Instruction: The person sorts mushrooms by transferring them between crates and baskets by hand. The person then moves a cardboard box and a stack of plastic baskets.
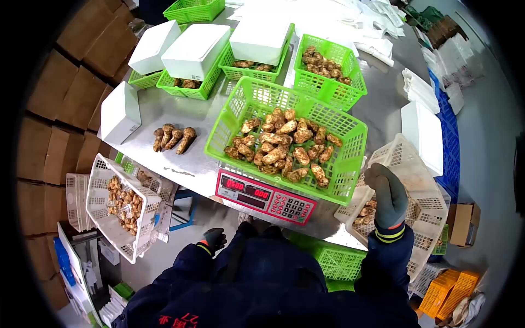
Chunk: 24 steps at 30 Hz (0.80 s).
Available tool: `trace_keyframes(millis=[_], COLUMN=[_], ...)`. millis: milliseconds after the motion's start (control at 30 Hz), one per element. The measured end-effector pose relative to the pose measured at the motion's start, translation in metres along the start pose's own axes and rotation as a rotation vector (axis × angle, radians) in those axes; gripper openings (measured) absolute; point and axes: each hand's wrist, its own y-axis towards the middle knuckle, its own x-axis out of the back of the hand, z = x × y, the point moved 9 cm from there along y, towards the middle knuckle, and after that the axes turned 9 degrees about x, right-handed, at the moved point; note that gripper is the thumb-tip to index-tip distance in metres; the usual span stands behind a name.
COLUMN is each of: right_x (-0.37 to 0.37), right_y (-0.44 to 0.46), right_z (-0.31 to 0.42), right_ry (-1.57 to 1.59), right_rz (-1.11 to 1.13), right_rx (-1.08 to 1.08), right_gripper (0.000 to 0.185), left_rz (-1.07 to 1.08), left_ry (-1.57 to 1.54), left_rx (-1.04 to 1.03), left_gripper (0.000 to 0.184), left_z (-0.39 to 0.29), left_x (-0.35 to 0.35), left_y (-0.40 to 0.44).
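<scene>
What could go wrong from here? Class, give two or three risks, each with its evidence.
The big basket juts right past the scale's panel; the right hand, close by, might knock it. White boxes resting on filled baskets could slide or bruise mushrooms. Four loose mushrooms on the table might roll if bumped.

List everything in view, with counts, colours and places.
Large basket: one, green, above the scale
Scale: one, red, table's front edge
Mushrooms: many, brown and cream, in baskets and crates; four loose on the table
Smaller baskets: at least five, green, back of table; more below
Boxes: at least five, white, left, back and right
Crates: several, white, both sides
Cartons: many, brown, mostly stacked left
Orange crates: two, orange, lower right
Table: one, grey, centre
Left hand: one, dark-gloved, beside the body
Right hand: one, grey-gloved, over the right-side crates
</scene>
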Motion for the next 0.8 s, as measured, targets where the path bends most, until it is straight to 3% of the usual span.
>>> trace_keyframes(millis=[300,500,533,567,600,633,667,700,767,800], right_x=[0.014,0.018,0.009,0.009,0.006,0.003,0.003,-0.003,-0.03,-0.032], right_y=[-0.012,-0.01,-0.005,-0.006,-0.006,-0.008,-0.006,-0.001,0.012,0.009], right_z=[-0.008,-0.028,-0.034,-0.048,-0.057,-0.07,-0.085,-0.094,-0.101,-0.121], right_ry=[-0.054,0.0,-0.146,-0.146,-0.145,-0.181,-0.152,-0.12,0.165,0.222], right_rz=[0.045,-0.014,0.069,0.064,0.059,0.049,0.04,0.037,0.185,0.148], right_rx=[0.005,-0.141,-0.075,-0.19,-0.304,-0.251,-0.281,-0.309,-0.27,-0.327], right_gripper=[0.025,0.024,0.03,0.043,0.058,0.071,0.071,0.071,0.059,0.048], left_rz=[-0.047,-0.058,-0.067,-0.067,-0.075,-0.087,-0.081,0.06,-0.082,-0.066], left_ry=[0.041,0.041,0.037,0.035,0.025,0.005,-0.033,-0.077,-0.084,-0.09], left_rx=[0.015,0.013,-0.003,-0.006,-0.038,-0.086,-0.115,-0.222,-0.395,-0.487], left_gripper=[0.021,0.027,0.027,0.027,0.016,0.007,0.007,0.009,0.028,0.037], left_z=[-0.001,-0.004,-0.009,-0.008,-0.013,-0.024,-0.027,-0.032,-0.063,-0.084], left_x=[-0.005,-0.006,-0.007,-0.013,-0.019,-0.02,-0.01,-0.001,0.007,0.01], left_y=[-0.002,-0.004,-0.01,-0.017,-0.029,-0.038,-0.017,-0.006,-0.052,-0.067])
